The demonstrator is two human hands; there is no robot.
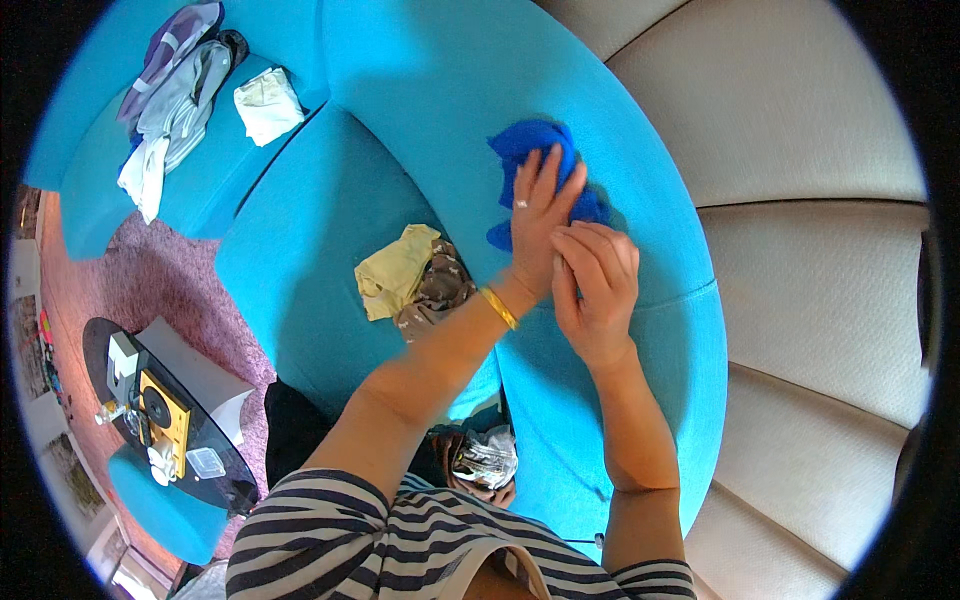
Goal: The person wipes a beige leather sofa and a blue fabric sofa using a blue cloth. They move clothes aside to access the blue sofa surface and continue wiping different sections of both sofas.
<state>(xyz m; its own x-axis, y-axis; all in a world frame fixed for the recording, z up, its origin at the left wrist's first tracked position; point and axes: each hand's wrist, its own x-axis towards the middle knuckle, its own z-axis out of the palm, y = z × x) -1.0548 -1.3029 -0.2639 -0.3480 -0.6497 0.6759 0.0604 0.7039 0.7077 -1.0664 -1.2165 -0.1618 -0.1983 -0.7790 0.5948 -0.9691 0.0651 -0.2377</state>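
Blue cloth [530, 150] under flat left fingers [545, 185].

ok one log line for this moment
left hand flat on blue cloth | right hand beside it, touching left | cloth on sofa back | yellow cloth on seat

Yellow cloth [397, 270] and patterned cloth [438, 288] on turquoise sofa [330, 200]; folded clothes [180, 95] further left; glass table [160, 420] on pink rug [170, 280].

left hand [540, 215] flat on blue cloth [530, 150], right hand [592, 285] beside, turquoise sofa [420, 90]
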